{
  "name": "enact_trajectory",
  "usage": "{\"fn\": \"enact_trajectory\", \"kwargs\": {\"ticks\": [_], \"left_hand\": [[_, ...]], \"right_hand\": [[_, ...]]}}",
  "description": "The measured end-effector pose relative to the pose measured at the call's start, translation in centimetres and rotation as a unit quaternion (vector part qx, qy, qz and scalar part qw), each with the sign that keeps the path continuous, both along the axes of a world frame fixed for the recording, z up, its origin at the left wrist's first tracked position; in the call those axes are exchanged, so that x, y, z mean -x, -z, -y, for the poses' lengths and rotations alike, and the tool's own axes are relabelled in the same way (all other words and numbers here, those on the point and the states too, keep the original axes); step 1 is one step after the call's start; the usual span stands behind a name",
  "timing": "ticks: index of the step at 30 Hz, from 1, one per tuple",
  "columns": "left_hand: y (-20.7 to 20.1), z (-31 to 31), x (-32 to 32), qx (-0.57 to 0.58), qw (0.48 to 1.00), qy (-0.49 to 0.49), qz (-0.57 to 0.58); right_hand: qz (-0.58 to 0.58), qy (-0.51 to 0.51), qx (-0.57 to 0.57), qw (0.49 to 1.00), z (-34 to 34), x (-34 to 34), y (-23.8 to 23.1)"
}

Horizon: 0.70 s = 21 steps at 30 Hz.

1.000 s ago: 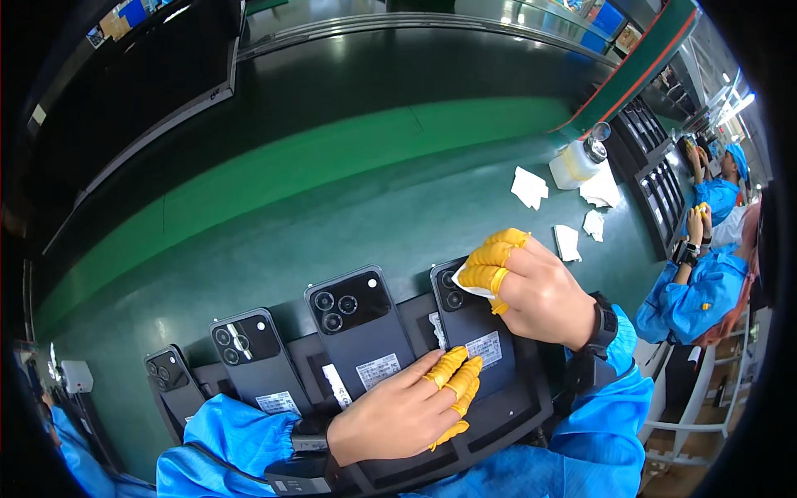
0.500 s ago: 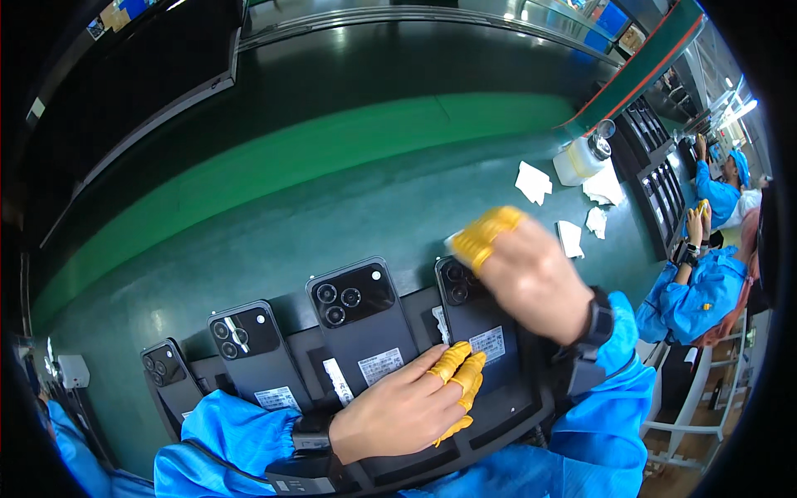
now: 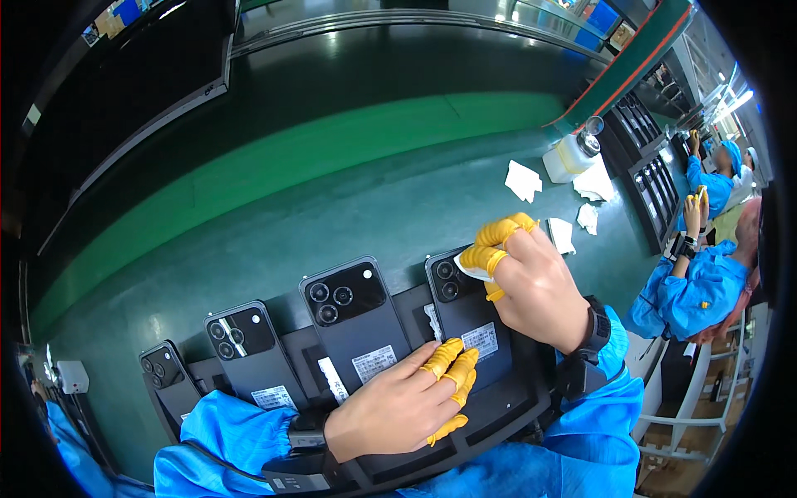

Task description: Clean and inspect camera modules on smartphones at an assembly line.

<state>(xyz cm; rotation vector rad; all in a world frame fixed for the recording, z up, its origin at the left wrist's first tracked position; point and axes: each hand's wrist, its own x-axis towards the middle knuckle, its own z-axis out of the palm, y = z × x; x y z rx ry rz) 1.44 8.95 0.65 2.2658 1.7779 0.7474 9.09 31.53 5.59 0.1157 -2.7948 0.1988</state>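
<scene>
My L hand [image 3: 398, 402] over R-most phone [image 3: 470, 315], fingers close, can't tell if gripping; prob. steadying it in tray [image 3: 490, 432]. R hand [image 3: 540, 286] pinching wipe [image 3: 471, 270] at cam end. Paper [image 3: 523, 180], btl [image 3: 568, 160] beyond, prob. kept handy.

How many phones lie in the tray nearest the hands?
4, left to right: leftmost phone, second phone, third phone, and rightmost phone beneath the right hand. The left sleeve might hide more.
</scene>
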Motion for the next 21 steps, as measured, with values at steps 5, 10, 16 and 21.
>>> {"fn": "enact_trajectory", "kwargs": {"ticks": [5,10,16,21], "left_hand": [[-0.1,-0.1,0.0,0.01,1.0,0.004,-0.001],[0.0,-0.1,0.0,0.006,1.0,0.003,-0.014],[0.0,-0.1,-0.1,-0.005,1.0,-0.005,0.003],[0.1,0.0,-0.1,-0.006,1.0,-0.007,0.0]], "right_hand": [[-0.009,-0.025,0.038,0.999,0.3,-0.2,0.4],[-0.017,-0.035,0.047,0.998,0.6,-0.1,0.5],[0.03,-0.005,0.051,0.998,0.3,-0.5,0.1],[0.061,-0.055,0.12,0.989,-0.4,-0.1,0.3]]}}
